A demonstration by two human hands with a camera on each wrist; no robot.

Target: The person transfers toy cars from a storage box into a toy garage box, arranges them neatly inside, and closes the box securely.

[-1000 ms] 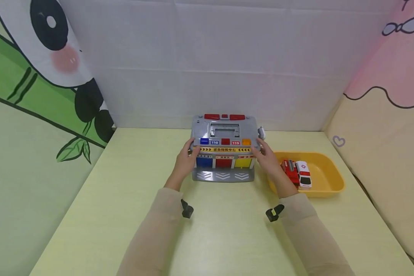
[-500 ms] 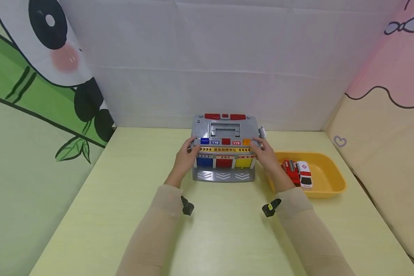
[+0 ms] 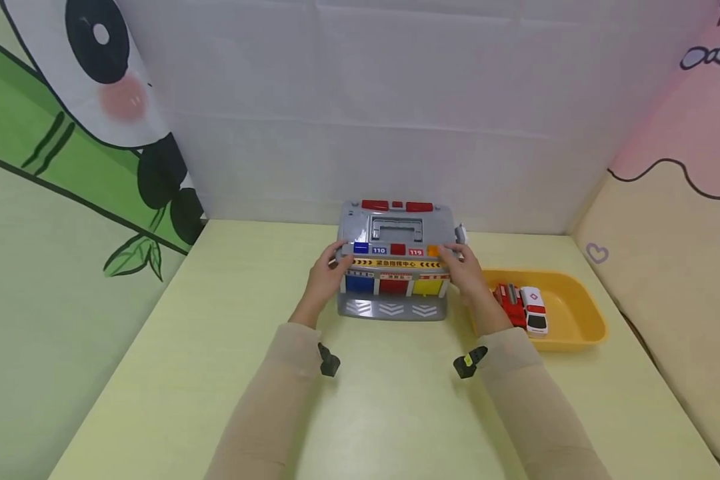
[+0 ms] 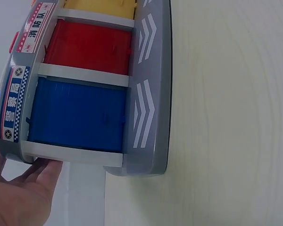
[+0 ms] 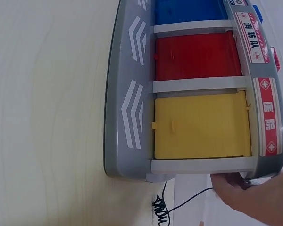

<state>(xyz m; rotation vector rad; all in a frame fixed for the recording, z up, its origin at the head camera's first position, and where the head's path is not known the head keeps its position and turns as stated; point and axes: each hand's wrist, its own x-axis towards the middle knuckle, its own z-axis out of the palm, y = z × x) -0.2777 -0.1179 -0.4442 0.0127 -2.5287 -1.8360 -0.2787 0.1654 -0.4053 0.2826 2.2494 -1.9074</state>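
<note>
A grey toy garage [image 3: 393,264] stands on the table against the back cloth. Across its front are a blue door [image 4: 80,115], a red door [image 5: 198,56] and a yellow door [image 5: 203,126], all closed, above a grey ramp with white chevrons. My left hand [image 3: 322,281] grips its left side, thumb at the front and fingers round the side. At the other end, my right hand [image 3: 469,277] holds the upper right corner, with a finger beside the orange button [image 3: 433,251]. Both wrist views hide most of the fingers behind the garage.
Right of the garage, a yellow tray [image 3: 570,310] holds a red toy truck [image 3: 509,303] and a white-and-red toy ambulance [image 3: 536,312]. My right forearm passes over its left edge. A coiled black cord [image 5: 160,209] hangs at the garage's right end. Cloth screens border the table [image 3: 216,347].
My right hand has shifted slightly inward over the garage's upper right corner. The left hand keeps its grip. The head view has turned a little; the garage itself stays put.
</note>
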